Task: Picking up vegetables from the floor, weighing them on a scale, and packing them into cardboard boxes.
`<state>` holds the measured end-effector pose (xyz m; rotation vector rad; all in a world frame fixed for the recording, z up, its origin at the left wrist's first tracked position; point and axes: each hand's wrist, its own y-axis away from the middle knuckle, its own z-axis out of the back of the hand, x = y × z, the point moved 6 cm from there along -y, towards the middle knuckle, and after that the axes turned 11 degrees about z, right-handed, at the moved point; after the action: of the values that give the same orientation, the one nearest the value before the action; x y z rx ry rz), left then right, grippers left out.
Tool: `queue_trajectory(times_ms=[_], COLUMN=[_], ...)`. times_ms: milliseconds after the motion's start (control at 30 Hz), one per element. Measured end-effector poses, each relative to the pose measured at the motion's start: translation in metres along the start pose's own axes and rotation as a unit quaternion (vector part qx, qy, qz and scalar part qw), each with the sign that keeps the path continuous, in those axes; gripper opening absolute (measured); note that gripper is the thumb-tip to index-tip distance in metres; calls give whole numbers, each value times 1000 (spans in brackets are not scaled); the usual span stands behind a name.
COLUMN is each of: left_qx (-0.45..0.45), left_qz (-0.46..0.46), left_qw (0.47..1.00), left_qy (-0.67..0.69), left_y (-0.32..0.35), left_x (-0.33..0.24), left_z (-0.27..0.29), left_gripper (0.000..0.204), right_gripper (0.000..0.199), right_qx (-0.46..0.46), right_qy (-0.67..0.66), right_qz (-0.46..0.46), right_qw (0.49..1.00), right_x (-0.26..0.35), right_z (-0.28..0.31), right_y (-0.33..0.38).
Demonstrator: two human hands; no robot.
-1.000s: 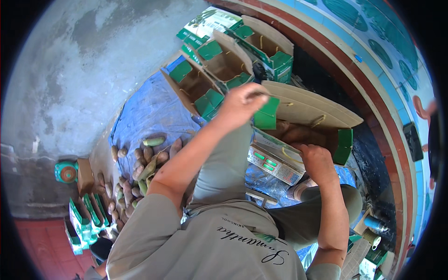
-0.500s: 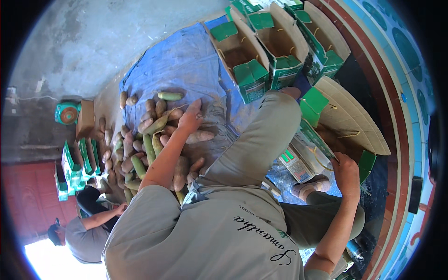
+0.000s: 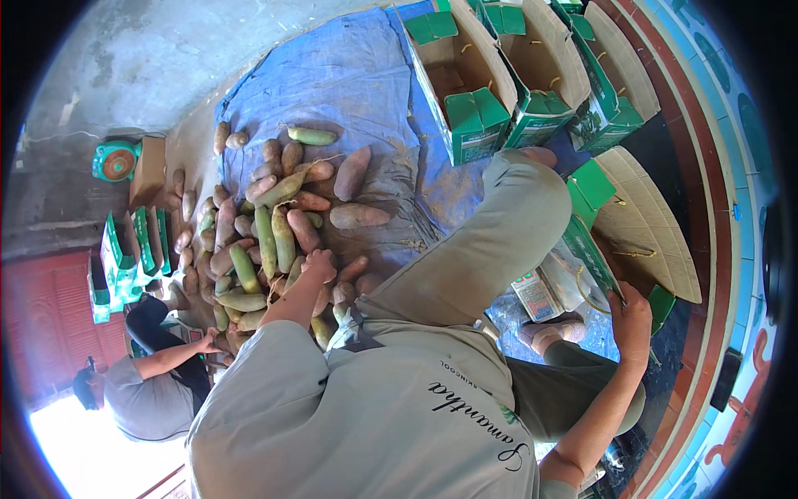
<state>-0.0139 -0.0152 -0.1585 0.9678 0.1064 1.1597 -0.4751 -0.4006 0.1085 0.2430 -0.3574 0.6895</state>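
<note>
My left hand (image 3: 319,268) is down on the near side of a pile of radish-like roots (image 3: 284,237), some green, some reddish-purple. It touches the roots beside a reddish one (image 3: 304,231); its fingers are mostly hidden. Beyond it, a plump purple root (image 3: 352,173) and a pinkish one (image 3: 360,216) lie on the blue tarp (image 3: 332,75). On the right, my right hand (image 3: 633,314) is closed on the rim of an open green-and-brown carton (image 3: 644,216), which is tilted beside my leg. The carton's inside is partly in shadow.
Three open cartons (image 3: 478,116) stand in a row at the back right. A digital scale (image 3: 539,298) sits beside my right foot. At the far left, another person (image 3: 158,387) reaches into the pile, near more cartons (image 3: 125,258) and a green fan (image 3: 116,160).
My left hand has moved back toward me, off the pile's far right part, uncovering the purple root. My right hand stays on the carton's rim. The view has shifted slightly.
</note>
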Motion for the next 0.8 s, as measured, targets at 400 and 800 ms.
queue_trajectory(times_ms=[400, 800], left_qx=[54, 170], left_qz=[84, -198], left_qw=[993, 961], left_qy=[65, -92], left_y=[-32, -13], left_x=[19, -55], left_z=[-48, -95], left_gripper=[75, 67], right_gripper=[19, 18], right_qx=[-1, -3], right_qy=[2, 7], right_qz=[-7, -12], right_qw=[1000, 1000], right_x=[-5, -4], right_z=[-2, -3], right_y=[-1, -10])
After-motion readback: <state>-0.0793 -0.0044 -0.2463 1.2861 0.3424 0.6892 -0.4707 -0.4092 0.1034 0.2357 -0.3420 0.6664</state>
